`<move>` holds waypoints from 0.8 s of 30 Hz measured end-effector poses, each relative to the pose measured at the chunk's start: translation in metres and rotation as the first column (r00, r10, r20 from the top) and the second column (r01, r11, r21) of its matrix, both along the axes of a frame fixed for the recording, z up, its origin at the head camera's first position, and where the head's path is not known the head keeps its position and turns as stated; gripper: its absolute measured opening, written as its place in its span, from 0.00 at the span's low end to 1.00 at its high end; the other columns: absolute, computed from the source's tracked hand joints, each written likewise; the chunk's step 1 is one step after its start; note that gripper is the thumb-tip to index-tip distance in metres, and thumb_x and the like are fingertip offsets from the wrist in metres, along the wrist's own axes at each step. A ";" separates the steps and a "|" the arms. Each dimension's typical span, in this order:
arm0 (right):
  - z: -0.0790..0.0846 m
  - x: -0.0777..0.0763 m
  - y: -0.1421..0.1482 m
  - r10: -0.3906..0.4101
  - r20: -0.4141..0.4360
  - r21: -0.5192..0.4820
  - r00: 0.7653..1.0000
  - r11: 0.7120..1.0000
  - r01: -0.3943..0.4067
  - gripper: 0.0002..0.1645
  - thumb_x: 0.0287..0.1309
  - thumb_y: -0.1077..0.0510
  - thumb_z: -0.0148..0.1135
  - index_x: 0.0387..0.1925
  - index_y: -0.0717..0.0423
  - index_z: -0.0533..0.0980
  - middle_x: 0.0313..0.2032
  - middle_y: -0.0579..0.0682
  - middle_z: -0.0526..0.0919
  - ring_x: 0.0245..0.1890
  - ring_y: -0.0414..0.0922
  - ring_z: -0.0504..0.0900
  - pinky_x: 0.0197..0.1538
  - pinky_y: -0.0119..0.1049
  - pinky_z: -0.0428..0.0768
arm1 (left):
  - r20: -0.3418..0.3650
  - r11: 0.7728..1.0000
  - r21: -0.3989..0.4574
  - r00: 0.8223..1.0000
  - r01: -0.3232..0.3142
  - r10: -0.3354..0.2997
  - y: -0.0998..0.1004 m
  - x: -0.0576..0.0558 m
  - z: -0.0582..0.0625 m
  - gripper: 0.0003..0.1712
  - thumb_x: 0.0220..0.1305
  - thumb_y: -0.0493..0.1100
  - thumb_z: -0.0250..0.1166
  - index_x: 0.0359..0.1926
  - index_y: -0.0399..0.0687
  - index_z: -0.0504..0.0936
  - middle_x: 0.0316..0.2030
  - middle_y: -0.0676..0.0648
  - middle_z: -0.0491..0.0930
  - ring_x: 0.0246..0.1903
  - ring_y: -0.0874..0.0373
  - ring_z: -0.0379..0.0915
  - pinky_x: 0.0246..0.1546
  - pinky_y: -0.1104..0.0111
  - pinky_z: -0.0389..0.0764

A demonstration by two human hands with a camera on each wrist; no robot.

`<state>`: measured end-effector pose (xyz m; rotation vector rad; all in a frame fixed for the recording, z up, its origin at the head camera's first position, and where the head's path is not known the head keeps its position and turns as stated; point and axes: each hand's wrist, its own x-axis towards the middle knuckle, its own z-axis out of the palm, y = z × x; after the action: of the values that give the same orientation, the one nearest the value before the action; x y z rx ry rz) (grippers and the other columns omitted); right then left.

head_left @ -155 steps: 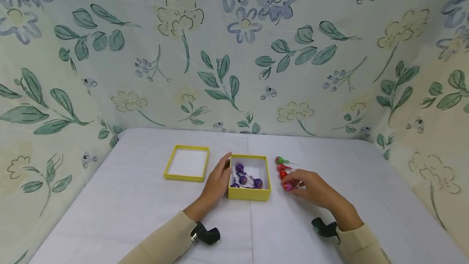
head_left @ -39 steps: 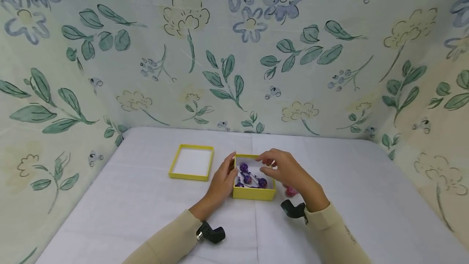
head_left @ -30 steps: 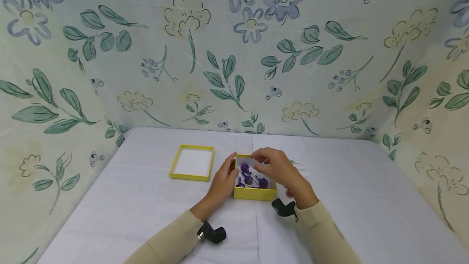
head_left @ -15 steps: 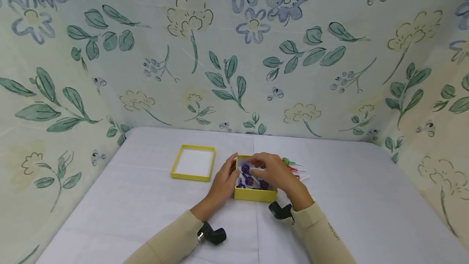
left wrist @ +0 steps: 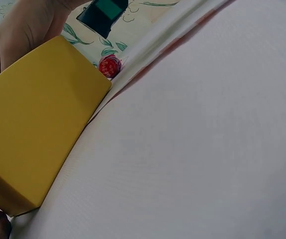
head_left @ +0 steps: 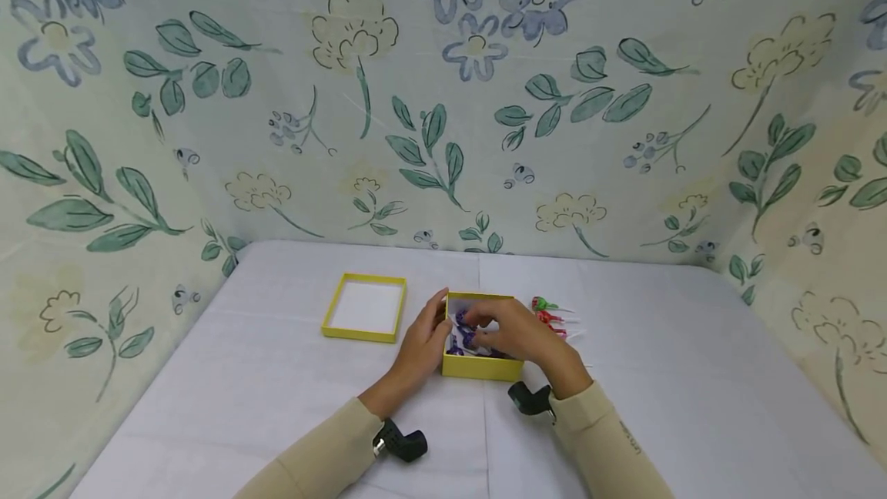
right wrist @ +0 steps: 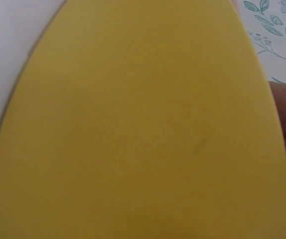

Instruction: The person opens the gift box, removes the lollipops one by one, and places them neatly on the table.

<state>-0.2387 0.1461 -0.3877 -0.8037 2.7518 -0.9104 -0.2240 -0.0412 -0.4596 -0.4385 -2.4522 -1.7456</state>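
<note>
An open yellow box (head_left: 481,369) with a white inside stands at mid-table. Its left side is gripped by my left hand (head_left: 420,339), thumb at the near rim and fingers along the outer wall. Several purple-wrapped lollipops (head_left: 454,348) lie inside. My right hand (head_left: 516,329) reaches over the right rim into the box, thumb and fingers apart around the purple lollipops and its fingertips close to them; contact is unclear. In both wrist views the yellow box wall (left wrist: 43,109) hides the inside.
Left of the box lies its shallow yellow-rimmed lid (head_left: 363,336). To the right are a green lollipop (head_left: 540,303) and red lollipops (head_left: 546,317), partly behind the right forearm. A flowered cloth (head_left: 430,137) hangs behind the white table (head_left: 333,391).
My right hand has moved left from the pink lollipop on the table to over the box, then lowered into it among the purple lollipops. My left hand has stayed on the box.
</note>
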 end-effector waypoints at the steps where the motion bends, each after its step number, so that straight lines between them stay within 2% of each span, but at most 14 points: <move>1: -0.001 0.000 0.000 0.011 -0.002 0.003 1.000 1.000 -0.011 0.14 0.53 0.63 0.70 0.44 0.53 0.82 0.41 0.49 0.83 0.43 0.46 0.79 0.52 0.46 0.80 | 0.001 1.000 0.000 1.000 -0.001 0.001 0.000 0.000 0.000 0.31 0.73 0.44 0.47 0.75 0.54 0.53 0.68 0.44 0.63 0.65 0.52 0.63 0.65 0.58 0.66; 8: -0.002 0.001 -0.002 0.014 -0.001 0.033 1.000 0.999 -0.014 0.13 0.51 0.65 0.71 0.41 0.55 0.83 0.40 0.49 0.84 0.43 0.47 0.81 0.51 0.46 0.81 | 0.020 1.000 -0.003 1.000 -0.005 0.005 0.001 0.000 0.001 0.31 0.73 0.44 0.47 0.75 0.56 0.53 0.68 0.46 0.63 0.66 0.54 0.62 0.66 0.61 0.65; 13: -0.002 0.002 -0.004 0.000 0.002 0.067 1.000 0.998 0.000 0.13 0.51 0.64 0.71 0.40 0.52 0.84 0.40 0.47 0.85 0.45 0.46 0.80 0.53 0.46 0.80 | 0.014 1.000 -0.003 1.000 -0.003 0.003 0.001 -0.001 0.000 0.31 0.73 0.44 0.47 0.74 0.59 0.54 0.68 0.46 0.64 0.65 0.55 0.62 0.66 0.62 0.65; 24: -0.003 0.003 -0.007 0.007 -0.051 0.154 0.999 0.988 0.001 0.12 0.50 0.61 0.73 0.39 0.48 0.85 0.39 0.42 0.86 0.48 0.44 0.80 0.57 0.47 0.77 | 0.009 1.000 -0.004 1.000 -0.004 0.004 0.000 0.000 0.000 0.31 0.73 0.45 0.47 0.74 0.65 0.54 0.68 0.47 0.64 0.65 0.56 0.63 0.66 0.63 0.65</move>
<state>-0.2352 0.1393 -0.3910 -0.8136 2.8212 -0.6748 -0.2239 -0.0410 -0.4594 -0.4268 -2.4606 -1.7456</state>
